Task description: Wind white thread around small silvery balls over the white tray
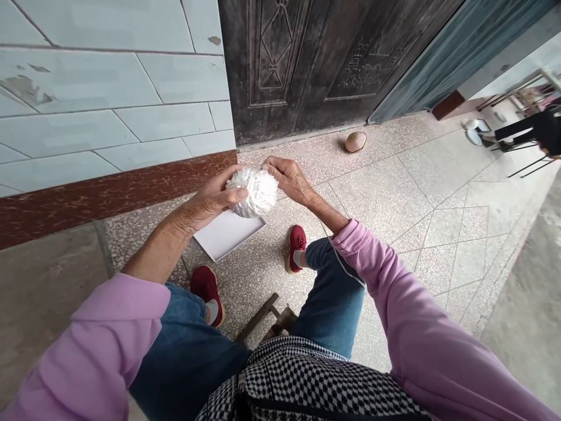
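Note:
A ball of white yarn (255,192) is in my left hand (219,199), whose fingers wrap its left side with the thumb lying across the front. My right hand (289,178) is closed in a pinch at the ball's upper right edge, on the yarn; its fingertips partly hide the grip. A loose white strand (346,266) runs beneath my right forearm and over the right knee. Below the ball, a shallow white box lid or tray (228,234) rests on the floor, partly covered by my left hand and wrist.
A dark carved door (302,64) and a tiled wall (109,82) stand ahead. By the doorstep lies a round pinkish-tan object (356,141). Part of a wooden stool (263,316) shows between my legs. Far right, a person in dark clothes (526,128) is near some dishes (473,131).

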A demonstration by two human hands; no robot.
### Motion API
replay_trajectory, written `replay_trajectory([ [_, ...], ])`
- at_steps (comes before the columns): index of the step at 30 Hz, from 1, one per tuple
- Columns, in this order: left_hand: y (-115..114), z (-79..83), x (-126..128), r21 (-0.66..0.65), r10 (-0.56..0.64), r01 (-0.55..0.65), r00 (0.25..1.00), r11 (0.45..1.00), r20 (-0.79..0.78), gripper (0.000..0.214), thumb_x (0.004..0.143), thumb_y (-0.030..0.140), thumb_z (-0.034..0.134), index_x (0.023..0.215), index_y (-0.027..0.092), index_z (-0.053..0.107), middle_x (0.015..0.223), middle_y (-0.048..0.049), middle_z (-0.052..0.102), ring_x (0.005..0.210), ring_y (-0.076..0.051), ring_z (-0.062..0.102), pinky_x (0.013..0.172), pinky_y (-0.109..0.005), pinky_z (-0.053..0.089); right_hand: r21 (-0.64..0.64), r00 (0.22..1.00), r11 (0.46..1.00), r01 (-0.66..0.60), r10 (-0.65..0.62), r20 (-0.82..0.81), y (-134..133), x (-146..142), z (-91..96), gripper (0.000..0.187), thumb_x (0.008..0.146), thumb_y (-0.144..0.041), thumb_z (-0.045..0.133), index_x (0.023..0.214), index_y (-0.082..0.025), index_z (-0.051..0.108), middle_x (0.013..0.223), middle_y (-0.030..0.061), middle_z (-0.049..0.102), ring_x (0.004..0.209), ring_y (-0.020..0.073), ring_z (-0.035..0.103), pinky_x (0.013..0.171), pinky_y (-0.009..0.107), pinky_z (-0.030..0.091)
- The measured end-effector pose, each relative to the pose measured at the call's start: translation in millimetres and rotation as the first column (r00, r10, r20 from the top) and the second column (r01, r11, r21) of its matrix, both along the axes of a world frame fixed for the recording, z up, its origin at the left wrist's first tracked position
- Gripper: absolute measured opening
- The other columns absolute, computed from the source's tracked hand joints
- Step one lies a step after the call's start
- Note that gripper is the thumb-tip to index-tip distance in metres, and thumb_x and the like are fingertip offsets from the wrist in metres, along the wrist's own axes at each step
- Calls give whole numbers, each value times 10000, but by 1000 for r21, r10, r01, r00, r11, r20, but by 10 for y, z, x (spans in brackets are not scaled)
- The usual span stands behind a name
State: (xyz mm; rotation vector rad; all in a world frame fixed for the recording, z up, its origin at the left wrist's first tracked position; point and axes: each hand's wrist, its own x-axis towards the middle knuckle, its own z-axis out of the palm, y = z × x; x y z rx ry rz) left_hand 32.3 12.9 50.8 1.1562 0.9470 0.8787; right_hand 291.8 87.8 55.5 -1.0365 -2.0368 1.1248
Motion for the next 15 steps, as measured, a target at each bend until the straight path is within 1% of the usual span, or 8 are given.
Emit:
replay_trajectory([
  [4,-21,37,4,9,106,-109,982,994,159,1072,733,745,1135,1594,193,815,1386,-248,902,1475,-556,828,1177,-666,754,11,996,999,-49,48,73,16,-112,-117,470,1305,-375,717,864,-274,591,886,24,711,967,240,658,953,369,529],
  [7,-36,71,28,4,177,-183,955,983,239,1053,744,767,1086,1580,184,823,1413,-275,898,1549,-585,791,1206,-714,750,30,990,994,-108,104,90,-6,-204,-174,439,1264,-248,680,854,-271,527,891,12,668,976,245,667,982,366,514],
  [10,-55,109,39,-10,267,-274,926,962,267,1013,730,734,1071,1539,175,827,1513,-291,868,1635,-583,729,1242,-701,738,28,984,991,-127,122,129,-54,-282,-167,425,1250,-165,640,862,-274,506,877,10,631,960,243,650,973,361,496],
  [12,-60,128,18,-2,329,-342,904,940,274,975,707,711,1085,1484,183,826,1556,-287,846,1679,-577,687,1257,-674,726,23,978,989,-147,142,153,-114,-328,-127,390,1263,-162,646,895,-264,560,899,18,654,962,246,653,973,363,495],
  [15,-37,114,-69,44,410,-430,883,902,230,923,682,689,1100,1423,237,785,1553,-237,830,1672,-547,670,1213,-626,722,6,960,975,-221,217,175,-271,-404,-34,350,1302,-204,666,956,-251,644,957,37,718,965,246,668,993,371,508],
])
